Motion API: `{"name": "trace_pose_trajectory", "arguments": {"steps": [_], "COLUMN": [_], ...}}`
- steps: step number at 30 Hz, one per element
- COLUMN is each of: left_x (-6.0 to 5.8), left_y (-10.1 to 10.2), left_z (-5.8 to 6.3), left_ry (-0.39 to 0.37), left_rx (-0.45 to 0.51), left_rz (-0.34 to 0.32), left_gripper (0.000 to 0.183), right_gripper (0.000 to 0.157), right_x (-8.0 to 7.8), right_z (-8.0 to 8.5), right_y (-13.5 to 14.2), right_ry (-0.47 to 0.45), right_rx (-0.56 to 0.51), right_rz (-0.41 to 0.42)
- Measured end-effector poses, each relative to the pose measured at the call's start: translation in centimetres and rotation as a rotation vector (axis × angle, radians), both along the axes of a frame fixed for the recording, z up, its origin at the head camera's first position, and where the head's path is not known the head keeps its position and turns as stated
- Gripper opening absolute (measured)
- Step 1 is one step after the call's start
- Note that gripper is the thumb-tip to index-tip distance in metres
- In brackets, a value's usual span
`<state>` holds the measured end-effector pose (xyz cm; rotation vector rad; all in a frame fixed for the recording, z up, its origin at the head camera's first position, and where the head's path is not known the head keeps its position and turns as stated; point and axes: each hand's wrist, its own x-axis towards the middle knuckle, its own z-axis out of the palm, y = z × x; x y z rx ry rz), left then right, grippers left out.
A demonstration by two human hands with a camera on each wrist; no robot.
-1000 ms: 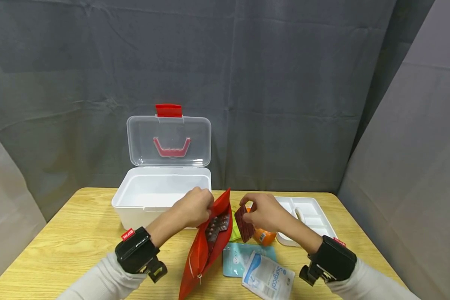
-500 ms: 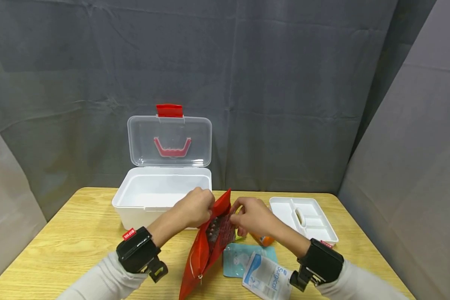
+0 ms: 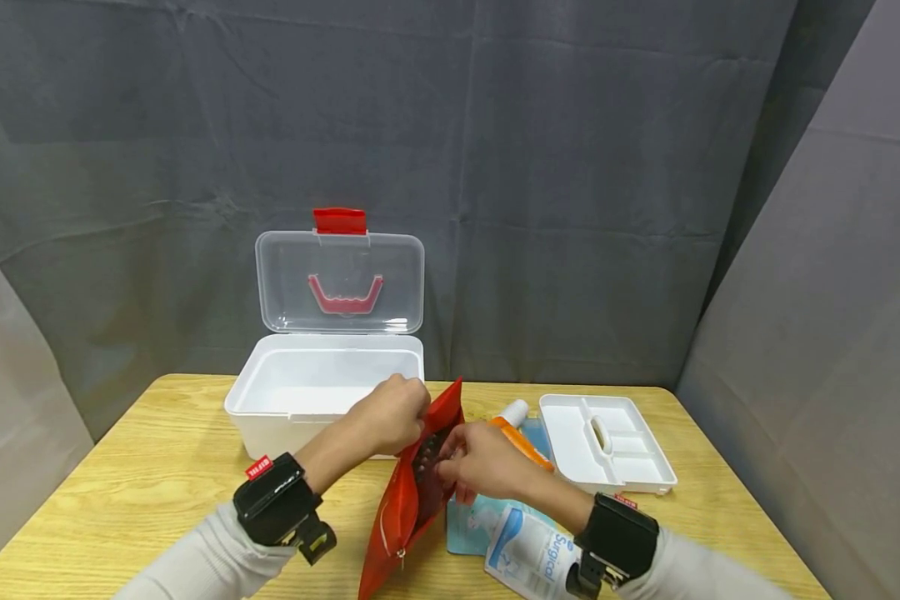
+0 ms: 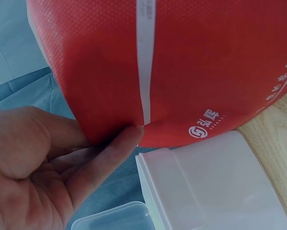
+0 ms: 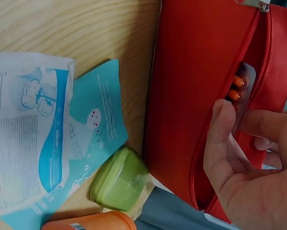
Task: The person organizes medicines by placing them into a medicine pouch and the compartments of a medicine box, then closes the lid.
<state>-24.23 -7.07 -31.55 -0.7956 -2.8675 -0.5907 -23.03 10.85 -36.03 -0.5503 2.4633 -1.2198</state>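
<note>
Standing raised behind the box (image 3: 270, 435) in the head view, the clear lid (image 3: 339, 262) leans near the grey curtain (image 3: 570, 208). To the right on the worktop (image 3: 150, 467) are the tray (image 3: 566, 421) and an orange bottle (image 3: 522, 444), just beyond the right hand (image 3: 483, 458). Its forearm crosses over the teal packet (image 3: 465, 533) and the white packet (image 3: 521, 558), hiding part of both. The left hand (image 3: 392, 418) holds up the red pouch (image 3: 399, 510) by its upper end, in front of the box. The right hand reaches in at the pouch's mouth, fingers bent; a second ago it held a dark red blister just outside, and more of the bottle shows now. The left hand has kept its place.

In the left wrist view, thumb and fingers close on the pouch's edge beside a white strip (image 4: 145, 62), with the box just beyond.

In the right wrist view, the green case (image 5: 117, 179) sits beside the pouch, near the packets. The thumb and forefinger pinch a blister (image 5: 244, 84) with orange pills, partly inside the unzipped mouth.
</note>
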Motion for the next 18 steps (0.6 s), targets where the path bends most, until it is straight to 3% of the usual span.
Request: {"name": "trace_pose_trajectory", "arguments": {"steps": [18], "left_x": [0.05], "left_y": [-0.07], "left_z": [0.01], "left_ry": [0.010], "left_rx": [0.001], "left_rz": [-0.004], "left_gripper": [0.030], "right_gripper": [0.011], "right_x": [0.30], "right_z": [-0.26], "right_y": [-0.34], "right_ry": [0.043], "right_rx": [0.054], "right_rz": [0.015]}}
